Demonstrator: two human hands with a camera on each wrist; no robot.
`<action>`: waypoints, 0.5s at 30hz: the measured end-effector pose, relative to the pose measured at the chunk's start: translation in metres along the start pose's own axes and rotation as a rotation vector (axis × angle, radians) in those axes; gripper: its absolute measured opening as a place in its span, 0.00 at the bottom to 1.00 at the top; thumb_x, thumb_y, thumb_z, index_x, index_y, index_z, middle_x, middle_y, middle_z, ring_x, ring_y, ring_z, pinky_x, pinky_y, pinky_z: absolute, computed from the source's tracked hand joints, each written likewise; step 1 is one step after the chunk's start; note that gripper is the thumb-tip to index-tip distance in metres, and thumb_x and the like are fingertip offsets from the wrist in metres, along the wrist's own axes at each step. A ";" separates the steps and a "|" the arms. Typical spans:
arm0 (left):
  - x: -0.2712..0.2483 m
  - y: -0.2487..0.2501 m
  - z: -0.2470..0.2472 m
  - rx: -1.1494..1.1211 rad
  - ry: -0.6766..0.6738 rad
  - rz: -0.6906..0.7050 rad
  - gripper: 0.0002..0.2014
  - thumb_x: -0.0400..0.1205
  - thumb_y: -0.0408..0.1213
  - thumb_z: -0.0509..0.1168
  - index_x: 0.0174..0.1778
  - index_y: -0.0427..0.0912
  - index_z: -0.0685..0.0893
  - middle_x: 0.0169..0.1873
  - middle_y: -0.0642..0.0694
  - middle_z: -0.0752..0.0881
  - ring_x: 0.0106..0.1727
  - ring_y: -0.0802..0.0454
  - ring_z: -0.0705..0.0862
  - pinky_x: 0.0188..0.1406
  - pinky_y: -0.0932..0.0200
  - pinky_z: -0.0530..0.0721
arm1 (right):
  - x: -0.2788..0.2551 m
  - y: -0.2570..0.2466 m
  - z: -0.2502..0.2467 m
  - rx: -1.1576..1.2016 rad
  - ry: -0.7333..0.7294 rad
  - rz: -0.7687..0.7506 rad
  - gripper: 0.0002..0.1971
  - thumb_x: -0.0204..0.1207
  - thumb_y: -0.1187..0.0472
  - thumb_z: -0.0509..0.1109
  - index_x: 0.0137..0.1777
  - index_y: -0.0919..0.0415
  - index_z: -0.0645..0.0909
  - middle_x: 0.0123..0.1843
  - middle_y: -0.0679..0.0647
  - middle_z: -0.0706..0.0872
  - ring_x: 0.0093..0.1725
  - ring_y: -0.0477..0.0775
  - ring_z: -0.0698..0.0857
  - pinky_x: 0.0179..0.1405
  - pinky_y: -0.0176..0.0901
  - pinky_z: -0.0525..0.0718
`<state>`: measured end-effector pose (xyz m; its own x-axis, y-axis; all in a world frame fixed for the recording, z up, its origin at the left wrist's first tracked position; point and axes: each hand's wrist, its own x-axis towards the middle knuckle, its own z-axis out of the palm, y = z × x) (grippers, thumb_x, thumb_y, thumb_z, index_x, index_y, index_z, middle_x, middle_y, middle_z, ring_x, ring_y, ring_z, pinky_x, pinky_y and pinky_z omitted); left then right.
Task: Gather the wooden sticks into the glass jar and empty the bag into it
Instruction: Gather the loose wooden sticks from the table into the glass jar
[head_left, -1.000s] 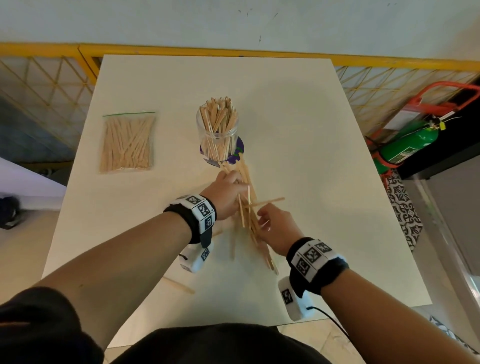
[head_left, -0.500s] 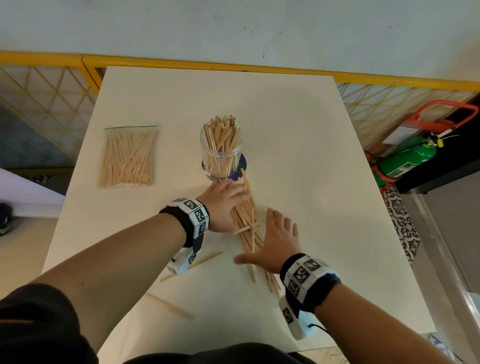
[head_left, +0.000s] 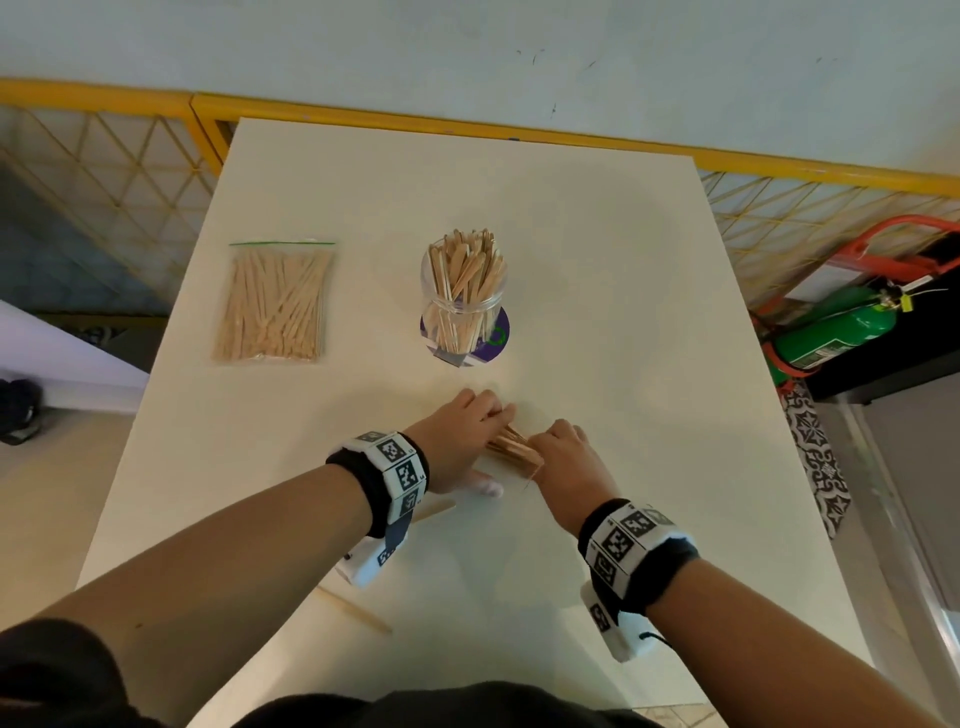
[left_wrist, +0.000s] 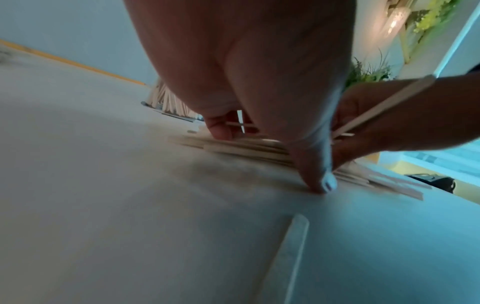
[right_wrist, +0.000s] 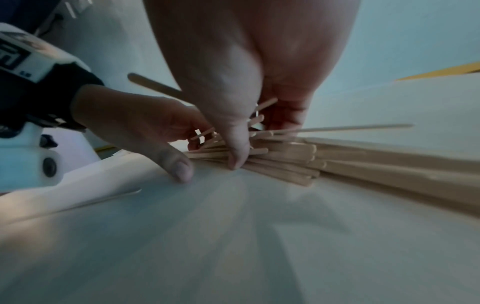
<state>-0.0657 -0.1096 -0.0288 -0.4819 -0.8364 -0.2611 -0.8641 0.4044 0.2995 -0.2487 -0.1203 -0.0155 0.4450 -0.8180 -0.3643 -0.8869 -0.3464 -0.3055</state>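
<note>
While both wristbands carry black-and-white square code markers, no readable word shows on them, and the green fire extinguisher by the table's right side has a label too small to read. On the white table, the pile of wooden sticks lies squeezed between the two hands. The left hand curls its fingers over the pile's left side, thumb tip planted on the tabletop. The right hand closes round the pile from the right, thumb pressed at the stick ends. Just beyond the hands stands the glass jar, already packed with upright sticks, on a purple disc. Well to its left lies the zip bag, sealed and full. Two stray sticks lie near the left wrist.
</note>
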 end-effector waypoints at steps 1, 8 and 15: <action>0.002 0.001 0.002 0.044 -0.013 -0.016 0.48 0.74 0.61 0.68 0.82 0.37 0.59 0.68 0.40 0.70 0.65 0.41 0.70 0.66 0.51 0.72 | 0.001 -0.001 0.000 -0.085 -0.006 -0.027 0.14 0.78 0.65 0.64 0.63 0.61 0.77 0.63 0.58 0.75 0.64 0.59 0.73 0.63 0.46 0.77; 0.000 -0.003 0.012 0.175 0.277 0.009 0.17 0.75 0.47 0.58 0.54 0.45 0.85 0.47 0.43 0.85 0.42 0.41 0.82 0.38 0.50 0.83 | 0.005 -0.008 -0.006 -0.420 -0.050 -0.092 0.14 0.82 0.61 0.58 0.65 0.65 0.70 0.66 0.61 0.74 0.64 0.62 0.74 0.59 0.49 0.75; 0.007 0.001 0.014 0.173 0.231 0.059 0.05 0.72 0.36 0.51 0.41 0.44 0.70 0.35 0.46 0.84 0.32 0.46 0.82 0.29 0.60 0.79 | 0.016 -0.009 -0.014 -0.457 -0.079 -0.172 0.13 0.81 0.61 0.57 0.63 0.63 0.70 0.62 0.60 0.80 0.61 0.62 0.77 0.57 0.49 0.73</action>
<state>-0.0722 -0.1102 -0.0432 -0.5035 -0.8636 -0.0264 -0.8571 0.4953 0.1418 -0.2352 -0.1366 -0.0067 0.5817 -0.7003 -0.4136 -0.7556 -0.6535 0.0438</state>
